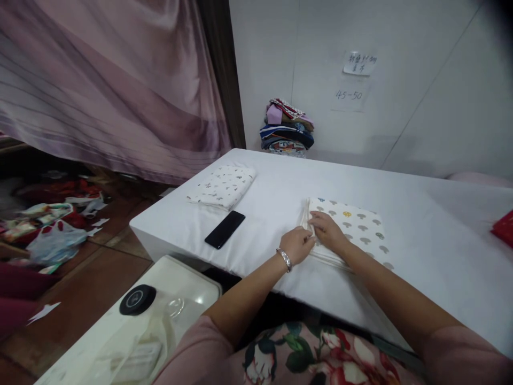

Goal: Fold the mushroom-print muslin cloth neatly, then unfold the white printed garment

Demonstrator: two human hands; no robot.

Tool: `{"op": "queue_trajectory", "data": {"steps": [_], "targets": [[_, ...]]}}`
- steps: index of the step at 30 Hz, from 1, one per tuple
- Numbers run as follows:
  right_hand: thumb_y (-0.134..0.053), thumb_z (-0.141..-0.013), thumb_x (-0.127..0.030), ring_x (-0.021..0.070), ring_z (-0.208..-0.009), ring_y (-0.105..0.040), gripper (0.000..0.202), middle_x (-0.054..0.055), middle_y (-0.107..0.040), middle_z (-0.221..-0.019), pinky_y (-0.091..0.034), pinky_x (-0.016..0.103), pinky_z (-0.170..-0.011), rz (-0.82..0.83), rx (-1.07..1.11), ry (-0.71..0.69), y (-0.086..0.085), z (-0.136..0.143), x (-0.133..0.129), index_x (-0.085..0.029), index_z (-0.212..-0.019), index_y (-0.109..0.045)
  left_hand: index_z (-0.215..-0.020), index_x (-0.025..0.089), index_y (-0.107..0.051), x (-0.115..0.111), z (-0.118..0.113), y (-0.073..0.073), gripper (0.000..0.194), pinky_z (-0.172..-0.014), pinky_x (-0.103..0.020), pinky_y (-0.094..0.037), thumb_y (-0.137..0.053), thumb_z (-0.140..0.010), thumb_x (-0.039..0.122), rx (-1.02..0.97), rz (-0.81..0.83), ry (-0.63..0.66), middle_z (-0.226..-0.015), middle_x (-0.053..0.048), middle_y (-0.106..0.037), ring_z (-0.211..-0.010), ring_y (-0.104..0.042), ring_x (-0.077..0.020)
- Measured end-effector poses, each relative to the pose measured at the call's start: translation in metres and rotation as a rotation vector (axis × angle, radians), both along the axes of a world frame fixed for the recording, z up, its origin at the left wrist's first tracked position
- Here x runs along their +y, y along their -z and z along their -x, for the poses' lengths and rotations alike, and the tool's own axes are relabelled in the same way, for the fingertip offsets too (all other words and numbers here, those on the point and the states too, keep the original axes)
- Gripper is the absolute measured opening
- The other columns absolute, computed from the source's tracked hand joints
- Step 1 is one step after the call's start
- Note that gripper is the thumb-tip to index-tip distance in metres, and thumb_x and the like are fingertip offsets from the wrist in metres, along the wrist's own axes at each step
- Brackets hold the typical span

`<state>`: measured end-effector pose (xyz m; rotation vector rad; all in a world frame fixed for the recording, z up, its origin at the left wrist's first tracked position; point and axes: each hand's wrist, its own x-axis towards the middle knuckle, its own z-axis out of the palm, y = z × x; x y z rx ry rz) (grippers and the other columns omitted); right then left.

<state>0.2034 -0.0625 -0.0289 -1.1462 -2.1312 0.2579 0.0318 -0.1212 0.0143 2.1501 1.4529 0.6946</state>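
A folded white cloth (363, 227) with grey, yellow and green tree-like prints lies on the white table in front of me. Its layered left edge is where both hands meet. My left hand (296, 245), a silver bracelet at its wrist, is closed on that edge near the front corner. Just beyond it, my right hand (327, 231) has its fingers bent around the same layers, with its palm side over the cloth. Left of the hands lies a black phone (225, 229), and behind it a second folded white cloth (226, 186) with small dark prints.
The white table (276, 187) reaches the wall, where a stack of folded fabrics (286, 131) stands. A red item (503, 229) sits at the right edge. At lower left, a cream surface (192, 278) carries a round black object (138, 299). Bags (58, 240) lie on the floor.
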Motion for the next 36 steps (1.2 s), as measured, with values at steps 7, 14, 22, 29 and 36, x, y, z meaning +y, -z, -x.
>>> {"op": "queue_trajectory", "data": {"steps": [7, 14, 22, 29, 36], "targets": [[-0.045, -0.072, -0.013, 0.0213, -0.118, -0.048, 0.026, 0.009, -0.055, -0.125, -0.039, 0.044, -0.099, 0.029, 0.006, 0.033, -0.002, 0.0, -0.001, -0.022, -0.09, -0.062, -0.07, 0.021, -0.066, 0.018, 0.009, -0.004, 0.027, -0.064, -0.024, -0.04, -0.049, -0.084, 0.036, -0.06, 0.164, -0.157, -0.075, -0.001, -0.066, -0.074, -0.058, -0.0149], [-0.045, -0.073, -0.014, 0.0227, -0.117, -0.05, 0.029, 0.009, -0.055, -0.126, -0.041, 0.046, -0.098, 0.023, -0.032, 0.039, 0.0, 0.001, -0.002, -0.022, -0.094, -0.063, -0.068, 0.021, -0.065, 0.023, 0.0, -0.013, 0.026, -0.061, -0.026, -0.042, -0.059, -0.074, 0.045, 0.064, 0.304, -0.168, -0.072, -0.003, -0.069, -0.073, -0.063, -0.019], [-0.045, -0.077, -0.016, 0.023, -0.121, -0.047, 0.043, 0.01, -0.054, -0.129, -0.038, 0.046, -0.102, 0.043, -0.071, 0.05, -0.001, 0.002, -0.003, -0.021, -0.117, -0.058, -0.093, 0.02, -0.062, 0.026, -0.001, -0.011, 0.033, -0.074, -0.031, -0.044, -0.062, -0.071, 0.044, 0.151, 0.316, -0.19, -0.104, -0.009, -0.066, -0.096, -0.061, -0.0256], [-0.044, -0.076, -0.016, 0.0224, -0.118, -0.05, 0.044, 0.009, -0.056, -0.127, -0.04, 0.045, -0.101, 0.01, -0.092, 0.055, 0.0, 0.003, -0.002, -0.022, -0.117, -0.059, -0.093, 0.021, -0.061, 0.026, -0.002, -0.01, 0.028, -0.077, -0.029, -0.044, -0.061, -0.073, 0.04, 0.136, 0.329, -0.2, -0.105, -0.007, -0.066, -0.098, -0.06, -0.0235], [-0.043, -0.078, -0.017, 0.0214, -0.118, -0.05, 0.04, 0.009, -0.057, -0.125, -0.04, 0.042, -0.101, -0.005, -0.085, 0.069, 0.002, 0.003, -0.002, -0.019, -0.114, -0.061, -0.084, 0.021, -0.066, 0.026, -0.002, -0.014, 0.018, -0.074, -0.03, -0.045, -0.059, -0.071, 0.032, 0.191, 0.321, -0.149, -0.097, -0.008, -0.069, -0.092, -0.063, -0.0241]]}}
